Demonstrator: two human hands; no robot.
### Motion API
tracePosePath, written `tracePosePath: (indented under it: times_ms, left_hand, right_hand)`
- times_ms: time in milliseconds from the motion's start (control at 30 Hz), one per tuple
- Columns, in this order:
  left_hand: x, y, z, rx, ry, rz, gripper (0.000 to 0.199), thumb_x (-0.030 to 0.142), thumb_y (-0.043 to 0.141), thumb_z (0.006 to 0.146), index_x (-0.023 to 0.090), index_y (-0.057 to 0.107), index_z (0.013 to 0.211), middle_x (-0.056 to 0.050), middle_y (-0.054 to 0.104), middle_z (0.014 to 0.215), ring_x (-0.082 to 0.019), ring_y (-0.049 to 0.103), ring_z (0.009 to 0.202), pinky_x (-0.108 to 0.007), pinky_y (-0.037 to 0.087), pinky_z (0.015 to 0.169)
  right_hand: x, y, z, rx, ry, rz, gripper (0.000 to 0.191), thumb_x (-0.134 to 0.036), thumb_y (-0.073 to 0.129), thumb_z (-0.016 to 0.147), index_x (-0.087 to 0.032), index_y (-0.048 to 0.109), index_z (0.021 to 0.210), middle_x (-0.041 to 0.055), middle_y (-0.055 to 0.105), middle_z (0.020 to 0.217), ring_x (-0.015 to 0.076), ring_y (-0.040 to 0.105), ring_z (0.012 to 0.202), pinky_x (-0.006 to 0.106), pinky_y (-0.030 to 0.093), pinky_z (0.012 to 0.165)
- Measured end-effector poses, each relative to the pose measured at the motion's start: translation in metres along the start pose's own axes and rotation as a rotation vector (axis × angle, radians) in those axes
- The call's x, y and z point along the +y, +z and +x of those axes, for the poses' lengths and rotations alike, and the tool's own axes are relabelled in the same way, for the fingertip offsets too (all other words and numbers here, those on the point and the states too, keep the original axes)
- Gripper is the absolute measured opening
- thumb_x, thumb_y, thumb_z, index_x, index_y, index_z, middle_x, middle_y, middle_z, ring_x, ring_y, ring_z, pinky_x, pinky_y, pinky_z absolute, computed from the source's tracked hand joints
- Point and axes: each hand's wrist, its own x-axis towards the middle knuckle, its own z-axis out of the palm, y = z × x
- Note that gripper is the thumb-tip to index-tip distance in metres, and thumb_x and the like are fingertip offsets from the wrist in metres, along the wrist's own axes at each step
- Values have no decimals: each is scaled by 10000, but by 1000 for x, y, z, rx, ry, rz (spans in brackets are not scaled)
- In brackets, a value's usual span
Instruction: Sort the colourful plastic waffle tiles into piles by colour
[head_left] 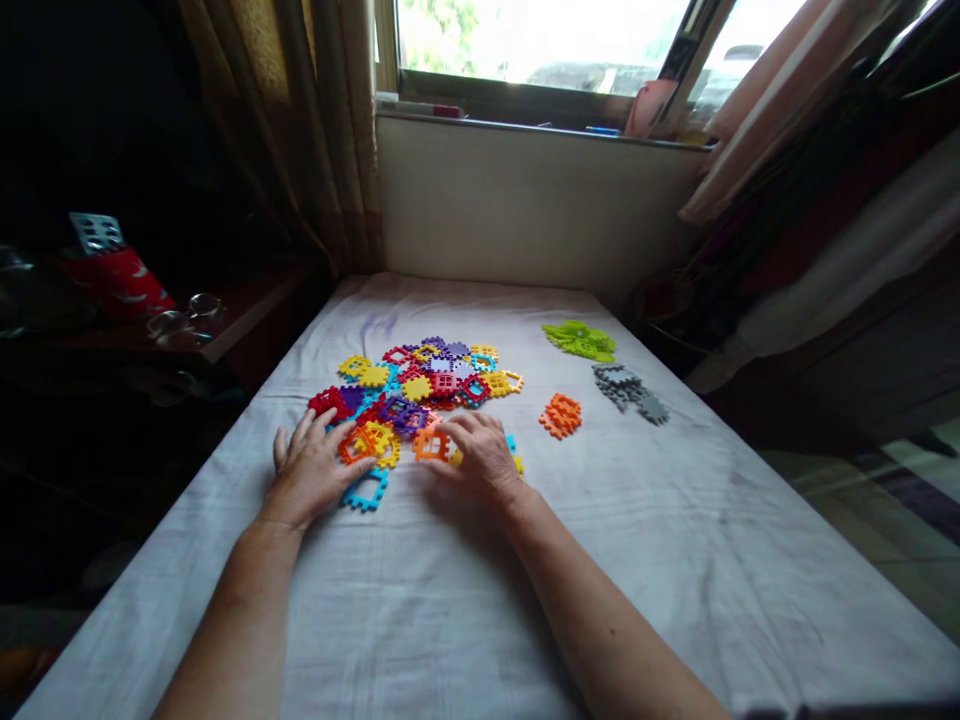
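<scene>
My left hand [307,468] lies with its fingers spread at the near left edge of a mixed pile of plastic interlocking tiles [416,388]. Under and beside its thumb are an orange frame tile [357,446] and a yellow tile [387,446], with a blue frame tile [366,491] just below. My right hand [480,455] is at the pile's near right side, thumb and fingers closed around an orange window tile [430,445]. Yellow and blue tiles show partly from beneath this hand; the rest of them is hidden.
To the right lie separate heaps of orange tiles [561,416], grey tiles [631,392] and lime green tiles [579,341] on the white sheet [420,620]. A side table on the left holds glasses [187,318] and a red container [127,283]. A wall and window stand beyond.
</scene>
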Motion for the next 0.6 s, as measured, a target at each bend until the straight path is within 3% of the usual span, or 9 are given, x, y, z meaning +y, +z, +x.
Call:
tracePosePath:
  times_ms: [67, 167, 300, 467, 600]
  left_hand:
    - [-2, 3, 1, 20, 7, -7, 541, 602, 703, 706, 279, 715, 1139, -130, 553, 1447, -411, 360, 1429, -660, 173, 1171]
    - [-3, 6, 2, 52, 27, -24, 490, 579, 712, 700, 273, 725, 1083, -133, 566, 1432, -415, 382, 1415, -675, 187, 1164]
    - [2, 3, 5, 112, 52, -84, 475, 555, 709, 710, 267, 706, 1088, -128, 613, 1380, -406, 458, 1363, -673, 226, 1156]
    - [19, -4, 5, 158, 110, -247, 505, 589, 621, 806, 257, 650, 1185, -87, 710, 1206, -287, 650, 1132, -436, 483, 1033]
    - [34, -2, 1, 183, 181, -303, 546, 610, 598, 831, 235, 623, 1228, -81, 718, 1212, -254, 681, 1089, -361, 525, 971]
  right_hand:
    - [24, -11, -3, 128, 128, -24, 393, -492, 720, 828, -241, 707, 1130, 88, 701, 1145, 265, 570, 1095, 394, 391, 983]
    - [69, -33, -16, 281, 453, -131, 376, -460, 696, 838, -209, 718, 1117, 113, 701, 1130, 290, 572, 1081, 419, 389, 974]
    - [118, -52, -41, 347, 910, -230, 401, -473, 667, 834, -178, 725, 1099, 150, 692, 1114, 323, 576, 1060, 442, 422, 908]
    - [135, -53, -55, 320, 1040, -233, 390, -506, 631, 844, -206, 729, 1075, 148, 699, 1093, 331, 587, 1056, 485, 436, 908]
    - [133, -50, -56, 315, 1074, -252, 409, -484, 627, 841, -194, 727, 1111, 179, 682, 1117, 356, 568, 1089, 530, 421, 922]
